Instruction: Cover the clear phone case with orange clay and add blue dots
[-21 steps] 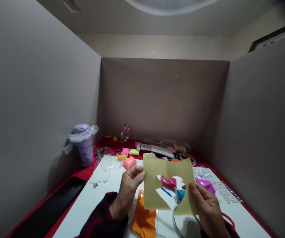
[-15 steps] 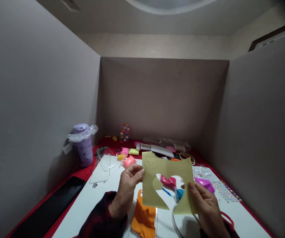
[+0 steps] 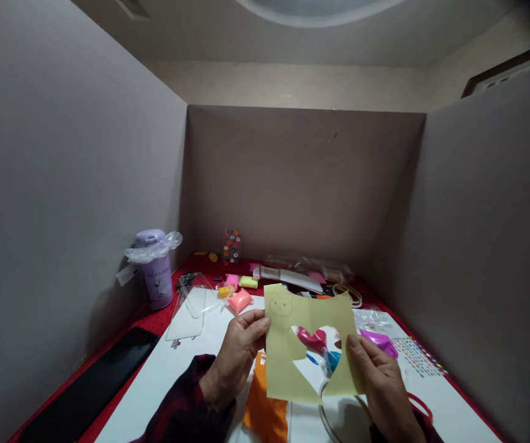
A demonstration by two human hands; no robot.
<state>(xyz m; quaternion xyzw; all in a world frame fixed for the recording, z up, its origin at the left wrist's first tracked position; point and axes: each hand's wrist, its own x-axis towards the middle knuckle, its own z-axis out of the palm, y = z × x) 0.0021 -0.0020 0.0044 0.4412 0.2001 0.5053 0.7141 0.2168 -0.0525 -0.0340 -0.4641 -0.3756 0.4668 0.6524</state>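
Yellow paper (image 3: 281, 363) is held upright above the white board, with a heart-shaped hole cut through it and a small face drawn at its upper left. My left hand (image 3: 237, 354) pinches the paper's left edge between thumb and fingers. At the right edge, my right hand (image 3: 380, 375) grips it the same way. Through the hole show a crimson packet (image 3: 311, 338), a blue packet (image 3: 333, 360) and a blue stick. An orange packet (image 3: 265, 406) lies below the paper, partly hidden by it.
A purple tumbler (image 3: 157, 280) stands at the left, behind a black flat object (image 3: 93, 384). Clear cases, pink packets (image 3: 239, 301) and a yellow-green packet (image 3: 248, 282) lie toward the back. A purple packet (image 3: 379, 343) and gem stickers (image 3: 418, 357) are at right. Grey panels surround the table.
The paper has turned slightly and its lower left part sits a little lower. The gap at the hole's lower edge has narrowed. My right hand has shifted slightly left.
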